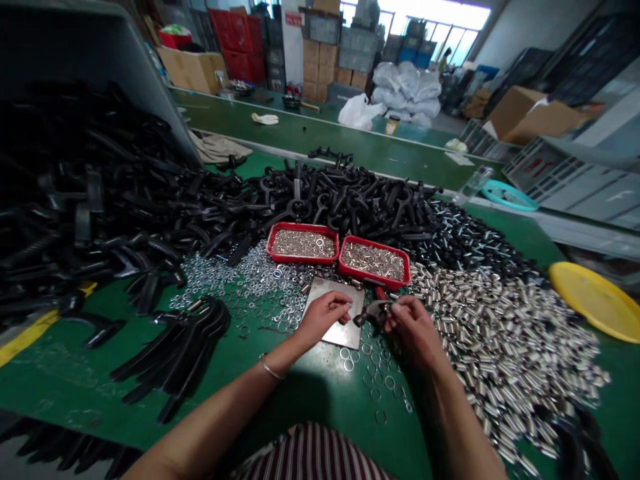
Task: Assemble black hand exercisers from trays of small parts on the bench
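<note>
My left hand (pixel 327 315) is closed, thumb and fingertips pinched together above a flat metal plate (pixel 345 339). Something small and shiny may be at the fingertips; it is too small to name. To the right, my right hand (pixel 414 327) has its fingers closed on what looks like a dark hammer (pixel 371 312), its blunt round end pointing toward my left hand. Part of it is hidden by the fingers. Loose thin metal rings (pixel 349 365) lie just below the plate. Beyond it stand two red trays, one with tiny metal pieces (pixel 302 259), the other with small pins (pixel 367 276).
Black plastic handles (pixel 345 197) form a long heap at the back, spilling from a grey bin (pixel 150 80). Metal sleeves (pixel 490 347) spread on the right beside a yellow lid (pixel 597 300). Washers (pixel 240 280) lie left of the plate, near a stack of black handles (pixel 185 350).
</note>
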The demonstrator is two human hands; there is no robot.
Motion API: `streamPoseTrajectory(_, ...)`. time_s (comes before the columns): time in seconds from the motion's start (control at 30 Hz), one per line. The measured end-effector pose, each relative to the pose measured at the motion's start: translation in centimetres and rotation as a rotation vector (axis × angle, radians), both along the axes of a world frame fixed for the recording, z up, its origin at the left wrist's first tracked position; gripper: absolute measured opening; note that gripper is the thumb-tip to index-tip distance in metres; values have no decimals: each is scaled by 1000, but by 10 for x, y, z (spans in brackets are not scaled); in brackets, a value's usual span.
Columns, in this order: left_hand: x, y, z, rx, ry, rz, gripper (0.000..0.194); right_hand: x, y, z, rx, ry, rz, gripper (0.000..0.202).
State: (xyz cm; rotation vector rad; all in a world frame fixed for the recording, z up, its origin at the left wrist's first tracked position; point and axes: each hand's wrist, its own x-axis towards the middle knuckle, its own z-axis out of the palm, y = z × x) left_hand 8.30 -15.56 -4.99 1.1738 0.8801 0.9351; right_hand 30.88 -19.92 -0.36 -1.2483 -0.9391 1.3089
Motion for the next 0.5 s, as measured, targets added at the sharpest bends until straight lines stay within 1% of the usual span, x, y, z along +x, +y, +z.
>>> streamPoseTrajectory(0.07, 0, -1, 3, -37, -17, -9, 37, -25, -2, -1, -14, 0, 117, 29)
streamPoseTrajectory(0.1, -1, -2, 6, -60, -31, -10, 38, -35, -1, -1, -17, 8, 152, 30)
streamPoseTrajectory(0.2, -3, -8, 16, -127, -79, -11, 37, -55, 4, -2, -31, 75, 192, 30)
streamPoseTrajectory(0.33, -7, -19, 26, -168, -130, -26, 33, -59, 9, 1, -85, 147, 250, 30)
streamPoseTrajectory(0.5, -9, -26, 28, -198, -126, -29, 34, -57, 7, 6, -137, 188, 293, 28)
